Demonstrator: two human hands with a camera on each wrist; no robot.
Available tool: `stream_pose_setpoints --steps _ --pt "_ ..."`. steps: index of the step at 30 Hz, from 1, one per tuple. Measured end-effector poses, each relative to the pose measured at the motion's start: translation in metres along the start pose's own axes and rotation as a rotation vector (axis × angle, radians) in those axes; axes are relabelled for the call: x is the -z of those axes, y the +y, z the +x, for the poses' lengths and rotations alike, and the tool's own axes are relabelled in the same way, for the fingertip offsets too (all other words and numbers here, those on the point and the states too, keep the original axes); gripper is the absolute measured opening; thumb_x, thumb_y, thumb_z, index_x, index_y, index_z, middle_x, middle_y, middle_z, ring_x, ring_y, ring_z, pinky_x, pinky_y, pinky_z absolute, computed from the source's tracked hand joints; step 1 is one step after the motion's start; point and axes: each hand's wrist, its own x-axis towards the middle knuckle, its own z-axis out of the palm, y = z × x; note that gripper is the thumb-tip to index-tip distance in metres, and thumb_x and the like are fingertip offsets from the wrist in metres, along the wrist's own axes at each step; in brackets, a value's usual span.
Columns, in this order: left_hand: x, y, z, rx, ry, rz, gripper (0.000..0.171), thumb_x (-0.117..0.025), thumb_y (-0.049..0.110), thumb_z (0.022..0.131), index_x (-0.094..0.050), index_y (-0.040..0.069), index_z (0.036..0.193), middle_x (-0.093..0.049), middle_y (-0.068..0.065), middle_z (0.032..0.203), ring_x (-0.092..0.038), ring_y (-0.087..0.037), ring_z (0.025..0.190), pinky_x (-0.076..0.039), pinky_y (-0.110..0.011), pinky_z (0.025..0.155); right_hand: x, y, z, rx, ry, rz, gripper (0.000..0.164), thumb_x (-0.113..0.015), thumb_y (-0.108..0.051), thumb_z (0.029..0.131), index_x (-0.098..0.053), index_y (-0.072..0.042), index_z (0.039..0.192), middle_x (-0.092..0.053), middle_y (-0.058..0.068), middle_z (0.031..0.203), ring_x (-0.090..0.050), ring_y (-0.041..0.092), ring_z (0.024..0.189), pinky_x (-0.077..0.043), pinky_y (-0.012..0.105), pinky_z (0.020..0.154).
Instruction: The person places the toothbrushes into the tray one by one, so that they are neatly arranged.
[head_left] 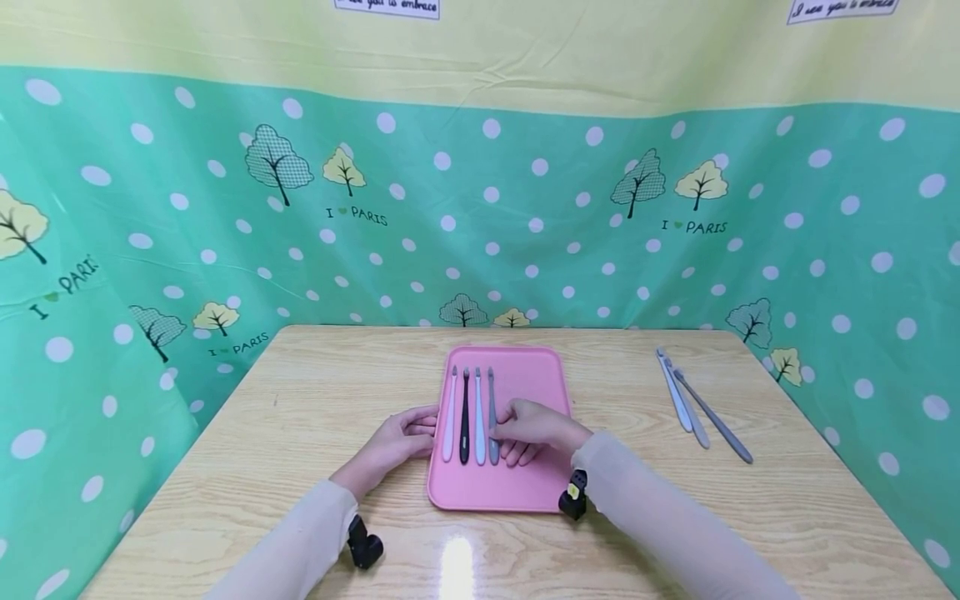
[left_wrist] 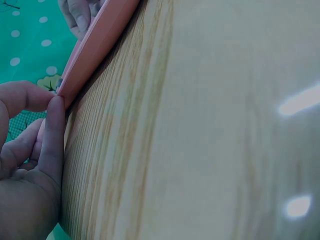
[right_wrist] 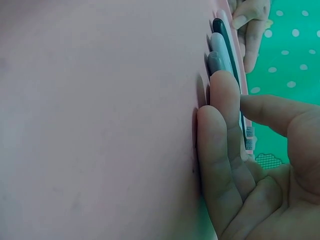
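A pink tray (head_left: 534,497) holds several slim toothbrushes side by side: a white toothbrush (head_left: 449,421), a black toothbrush (head_left: 464,421), a pale blue toothbrush (head_left: 480,421) and a grey toothbrush (head_left: 492,396). Over the tray, my right hand (head_left: 534,425) pinches the grey one by its handle, thumb on the left side and fingers on the right. Its rounded end (right_wrist: 216,61) pokes out past the fingertips in the right wrist view. My left hand (head_left: 399,440) rests at the tray's left edge, extended fingers touching the rim (left_wrist: 82,67).
Another pale blue toothbrush (head_left: 672,392) and two more grey toothbrushes (head_left: 716,418) lie loosely together on the wooden table (head_left: 322,392) at the right. A green dotted curtain (head_left: 491,217) hangs behind and along both sides.
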Motion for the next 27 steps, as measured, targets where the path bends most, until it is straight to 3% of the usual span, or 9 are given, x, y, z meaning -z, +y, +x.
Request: stream_pose_setpoints --steps 27 --pt "0.001 0.002 0.001 0.004 -0.014 -0.015 0.064 -0.066 -0.005 0.085 -0.046 -0.004 0.146 -0.057 -0.020 0.127 -0.061 -0.022 0.107 -0.059 -0.034 0.091 0.012 0.001 -0.015 0.033 -0.028 -0.016 0.030 -0.067 -0.022 0.095 -0.052 -0.001 0.111 -0.069 0.016 0.082 -0.069 0.020 0.061 -0.062 0.033 0.052"
